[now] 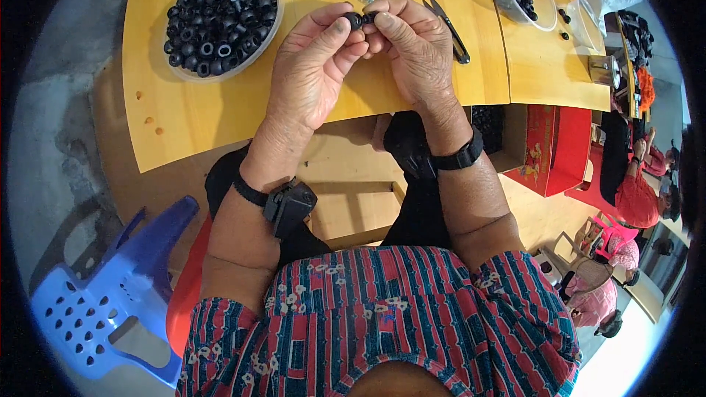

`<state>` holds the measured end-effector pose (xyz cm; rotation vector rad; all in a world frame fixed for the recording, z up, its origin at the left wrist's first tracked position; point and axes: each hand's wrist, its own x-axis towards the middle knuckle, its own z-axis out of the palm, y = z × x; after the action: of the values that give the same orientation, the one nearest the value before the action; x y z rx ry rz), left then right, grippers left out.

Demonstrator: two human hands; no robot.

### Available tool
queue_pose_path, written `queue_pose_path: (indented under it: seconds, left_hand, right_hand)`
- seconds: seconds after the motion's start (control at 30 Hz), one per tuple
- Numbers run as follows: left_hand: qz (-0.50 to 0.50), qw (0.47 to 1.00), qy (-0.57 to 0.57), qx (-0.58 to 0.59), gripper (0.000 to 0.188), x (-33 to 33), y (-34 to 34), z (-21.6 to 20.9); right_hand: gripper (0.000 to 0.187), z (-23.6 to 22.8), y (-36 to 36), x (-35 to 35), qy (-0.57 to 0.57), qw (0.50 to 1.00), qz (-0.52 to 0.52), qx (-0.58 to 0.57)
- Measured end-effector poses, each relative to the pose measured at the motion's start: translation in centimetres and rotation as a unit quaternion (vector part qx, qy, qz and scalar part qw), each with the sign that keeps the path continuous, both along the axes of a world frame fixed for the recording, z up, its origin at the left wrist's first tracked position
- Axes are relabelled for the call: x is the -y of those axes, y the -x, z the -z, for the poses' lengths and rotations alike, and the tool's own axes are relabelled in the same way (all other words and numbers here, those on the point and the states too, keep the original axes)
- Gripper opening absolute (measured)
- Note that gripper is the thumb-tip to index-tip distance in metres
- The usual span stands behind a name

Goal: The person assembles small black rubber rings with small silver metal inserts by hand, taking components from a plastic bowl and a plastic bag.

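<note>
Wooden table (220,117) fills the upper half of the frame. Upper left: clear dish (170,66) heaped with black rings (220,18), so much stock looks unworked. Upper right: second bowl (507,0), only part full. Snips (450,29) lie right of centre. Top centre: left hand (312,66) and right hand (415,51), fingertips pinched shut together on one small black ring (356,20); piece in hand, judged unfinished.
</note>
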<state>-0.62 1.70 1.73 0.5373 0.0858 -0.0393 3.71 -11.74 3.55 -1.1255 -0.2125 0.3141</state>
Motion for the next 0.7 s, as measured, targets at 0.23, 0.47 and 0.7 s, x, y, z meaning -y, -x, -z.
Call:
queue_pose_path:
  seconds: [0.23,0.47,0.7]
  left_hand:
    - [-0.003,1.0,-0.004,-0.007,0.017,0.1,0.0,-0.14]
    - [-0.003,1.0,-0.01,-0.006,0.017,0.09,0.0,0.14]
    - [-0.007,1.0,-0.017,0.002,0.018,0.15,0.03,0.33]
  right_hand:
    - [0.012,-0.04,0.06,0.08,0.047,0.997,0.029,0.058]
    - [0.014,0.09,0.06,0.37,0.092,0.989,0.028,0.11]
    - [0.014,0.0,0.09,0.36,0.12,0.983,0.037,0.132]
